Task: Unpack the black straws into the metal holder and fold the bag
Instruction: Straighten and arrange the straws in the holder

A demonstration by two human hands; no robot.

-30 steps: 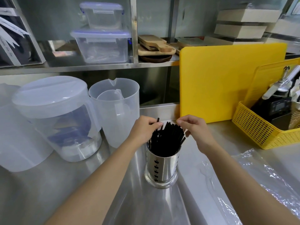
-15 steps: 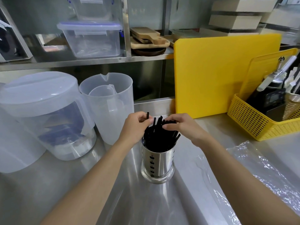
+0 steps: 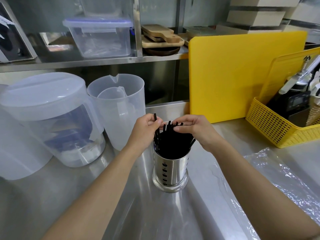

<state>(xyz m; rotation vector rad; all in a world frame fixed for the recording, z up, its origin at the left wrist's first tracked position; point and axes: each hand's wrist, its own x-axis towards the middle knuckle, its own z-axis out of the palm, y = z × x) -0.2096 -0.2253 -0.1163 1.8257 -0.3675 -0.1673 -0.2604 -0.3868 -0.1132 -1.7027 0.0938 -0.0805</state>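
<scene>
A shiny metal holder (image 3: 170,170) with small cut-out holes stands upright on the steel counter, in the middle of the view. A bundle of black straws (image 3: 171,142) fills it and sticks out of the top. My left hand (image 3: 143,130) pinches one straw that rises above the others at the holder's left rim. My right hand (image 3: 195,129) rests its fingertips on the straw tops at the right side. The clear plastic bag (image 3: 270,175) lies flat and crinkled on the counter to the right, under my right forearm.
Two translucent plastic jugs (image 3: 119,108) and a lidded one (image 3: 52,115) stand at the left. A yellow cutting board (image 3: 242,75) leans at the back right beside a yellow basket (image 3: 277,130) of utensils. A shelf with clear boxes (image 3: 98,37) and wooden boards runs behind.
Both hands have closed in over the straw tops; the right hand moved left onto them, and the left hand now pinches a single straw. The view tilted down slightly.
</scene>
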